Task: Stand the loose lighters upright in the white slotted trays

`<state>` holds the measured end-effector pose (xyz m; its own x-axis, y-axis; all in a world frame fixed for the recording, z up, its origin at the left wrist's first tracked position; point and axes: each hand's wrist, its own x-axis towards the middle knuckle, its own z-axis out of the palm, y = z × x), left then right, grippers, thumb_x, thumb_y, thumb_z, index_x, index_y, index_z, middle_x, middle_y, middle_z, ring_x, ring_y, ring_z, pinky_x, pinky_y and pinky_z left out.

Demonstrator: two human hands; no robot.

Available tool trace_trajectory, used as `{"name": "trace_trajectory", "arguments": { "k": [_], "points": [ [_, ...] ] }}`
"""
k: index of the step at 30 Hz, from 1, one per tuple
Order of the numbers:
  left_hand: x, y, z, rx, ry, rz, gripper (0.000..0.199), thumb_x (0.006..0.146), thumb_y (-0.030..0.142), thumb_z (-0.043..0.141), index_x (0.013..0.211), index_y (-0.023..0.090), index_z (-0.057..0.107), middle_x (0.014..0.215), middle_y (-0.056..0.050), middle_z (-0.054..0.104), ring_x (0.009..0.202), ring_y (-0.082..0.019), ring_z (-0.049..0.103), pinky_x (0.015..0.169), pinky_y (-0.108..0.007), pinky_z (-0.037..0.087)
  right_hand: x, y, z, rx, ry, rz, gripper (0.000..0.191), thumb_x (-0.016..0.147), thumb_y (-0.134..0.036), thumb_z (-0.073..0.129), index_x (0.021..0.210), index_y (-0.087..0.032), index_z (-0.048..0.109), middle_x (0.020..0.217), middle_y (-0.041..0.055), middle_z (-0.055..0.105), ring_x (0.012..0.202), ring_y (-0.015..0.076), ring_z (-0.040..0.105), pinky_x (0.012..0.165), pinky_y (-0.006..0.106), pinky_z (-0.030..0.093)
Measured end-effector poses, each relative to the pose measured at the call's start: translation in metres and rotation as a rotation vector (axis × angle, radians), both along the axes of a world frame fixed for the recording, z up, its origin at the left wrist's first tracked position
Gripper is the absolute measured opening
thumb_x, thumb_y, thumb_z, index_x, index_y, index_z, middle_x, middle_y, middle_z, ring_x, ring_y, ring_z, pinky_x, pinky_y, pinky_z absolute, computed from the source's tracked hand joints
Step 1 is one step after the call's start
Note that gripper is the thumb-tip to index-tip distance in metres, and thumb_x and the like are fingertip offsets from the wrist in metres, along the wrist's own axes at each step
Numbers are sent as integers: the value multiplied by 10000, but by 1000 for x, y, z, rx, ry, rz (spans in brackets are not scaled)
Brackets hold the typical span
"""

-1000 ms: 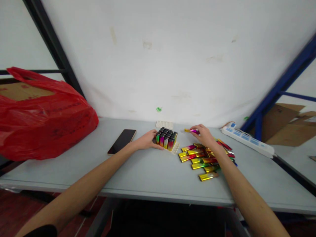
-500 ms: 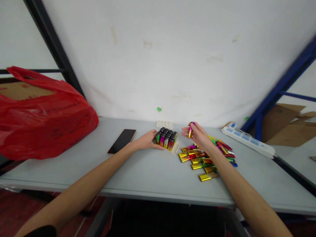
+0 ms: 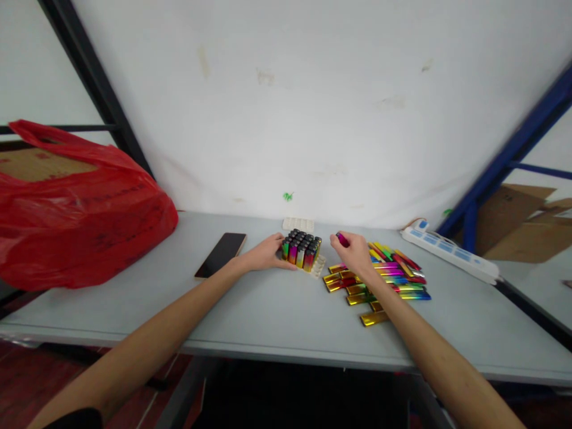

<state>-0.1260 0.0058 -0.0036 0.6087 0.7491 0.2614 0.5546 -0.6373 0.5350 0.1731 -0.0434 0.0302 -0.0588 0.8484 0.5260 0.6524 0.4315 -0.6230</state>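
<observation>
1 phone [image 3: 221, 255], 1 red bag [image 3: 89, 220], 1 pwr strip [image 3: 449, 250], 2 wht trays [image 3: 298, 224], 20+ lighters [image 3: 301, 243], exact no. unclear

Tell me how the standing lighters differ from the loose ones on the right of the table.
The standing lighters are upright, while the loose lighters lie on their sides. The standing lighters are packed closely in rows; the loose lighters overlap in an uneven spread. The left hand touches the standing lighters, but holds none of the loose lighters. Both have shiny, multicoloured bodies.
</observation>
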Motion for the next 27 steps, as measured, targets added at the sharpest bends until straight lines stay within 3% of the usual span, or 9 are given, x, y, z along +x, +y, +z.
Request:
{"name": "trace_trajectory", "arguments": {
  "k": [7,10,14,18,27],
  "points": [
    [0,0,0,-7,1,10,702,721,806,919,1054,196,813,1203,-110,734,1150,-357,677,1104,-467,565,2,-2,3,11,-6,10,497,948,-632,506,629,-273,381,557,-38,375,581,146,380,599,325,270],
    [1,-1,0,-10,2,5,726,725,811,912,1105,199,816,1242,-115,736,1194,-373,681,1143,-483,554,8,-3,8,-35,-15,108,509,1039,-680,493,740,-268,498,597,-26,492,602,174,475,623,321,358],
    [0,-1,1,-15,-10,5,751,729,807,915,1168,206,814,1278,-123,740,1221,-380,682,1179,-501,540,15,-1,10,-35,-104,239,540,1111,-714,422,866,-271,612,776,47,679,754,230,630,763,353,495],
    [0,-1,0,-21,-6,7,757,723,814,916,1155,200,814,1267,-132,736,1196,-377,683,1169,-514,548,19,3,6,-21,-258,230,626,1110,-754,409,748,-272,578,762,69,689,736,238,626,765,363,482],
    [1,0,0,-9,13,2,743,733,834,898,1114,202,812,1244,-127,730,1202,-377,674,1166,-508,544,19,8,0,-193,-239,275,581,1092,-747,471,772,-278,595,707,59,775,622,231,695,702,342,483]
  ]
}}
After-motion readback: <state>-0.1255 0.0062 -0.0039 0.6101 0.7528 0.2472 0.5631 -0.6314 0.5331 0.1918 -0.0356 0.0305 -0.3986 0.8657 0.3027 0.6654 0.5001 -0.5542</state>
